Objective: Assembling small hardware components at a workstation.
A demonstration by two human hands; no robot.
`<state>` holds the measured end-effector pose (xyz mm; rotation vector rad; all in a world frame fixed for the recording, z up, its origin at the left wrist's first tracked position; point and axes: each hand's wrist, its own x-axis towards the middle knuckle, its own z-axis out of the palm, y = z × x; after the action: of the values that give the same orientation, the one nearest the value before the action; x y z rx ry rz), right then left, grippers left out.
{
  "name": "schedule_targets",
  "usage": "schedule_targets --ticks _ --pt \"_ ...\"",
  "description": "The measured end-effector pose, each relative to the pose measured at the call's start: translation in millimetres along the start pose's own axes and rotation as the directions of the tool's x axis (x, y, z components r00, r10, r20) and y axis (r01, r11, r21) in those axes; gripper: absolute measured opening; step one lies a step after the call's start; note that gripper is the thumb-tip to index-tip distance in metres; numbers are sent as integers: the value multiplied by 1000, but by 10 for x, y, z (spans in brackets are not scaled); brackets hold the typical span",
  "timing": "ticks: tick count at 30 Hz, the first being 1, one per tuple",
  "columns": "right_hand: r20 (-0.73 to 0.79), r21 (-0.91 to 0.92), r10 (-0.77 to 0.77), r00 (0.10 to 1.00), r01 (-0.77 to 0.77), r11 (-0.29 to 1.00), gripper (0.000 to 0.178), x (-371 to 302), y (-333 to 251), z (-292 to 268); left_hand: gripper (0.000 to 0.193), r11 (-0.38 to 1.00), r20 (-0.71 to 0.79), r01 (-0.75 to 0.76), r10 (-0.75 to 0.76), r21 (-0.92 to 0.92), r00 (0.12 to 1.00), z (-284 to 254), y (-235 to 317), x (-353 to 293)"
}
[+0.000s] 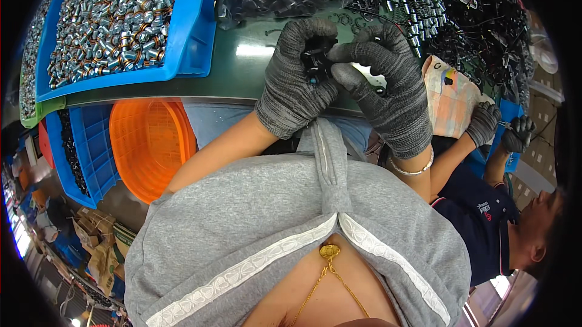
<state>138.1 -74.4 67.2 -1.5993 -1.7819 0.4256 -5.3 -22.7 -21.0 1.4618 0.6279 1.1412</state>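
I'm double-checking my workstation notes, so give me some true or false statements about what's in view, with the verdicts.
1. The left hand and right hand both wear grey gloves. True.
2. The left hand is empty. False: it holds a small black part.
3. The blue bin at upper left holds many small silver metal parts. True.
4. The blue bin is to the right of both hands. False: it is to their left.
5. The right wrist is bare. False: a pale bracelet circles it.
6. A co-worker at the right wears gloves too. True.
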Motion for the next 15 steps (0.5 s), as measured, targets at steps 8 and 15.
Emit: schedule_targets --ticks 8,15 --pt "-294 705 -149 944 320 633 38 120 29 -410 66 967 76 154 -142 -201 987 -22 139 -25" --pt "-343 930 -220 913 364 59 36 236 55 -398 68 999 140 4 2 -40 990 -4 85 -47"
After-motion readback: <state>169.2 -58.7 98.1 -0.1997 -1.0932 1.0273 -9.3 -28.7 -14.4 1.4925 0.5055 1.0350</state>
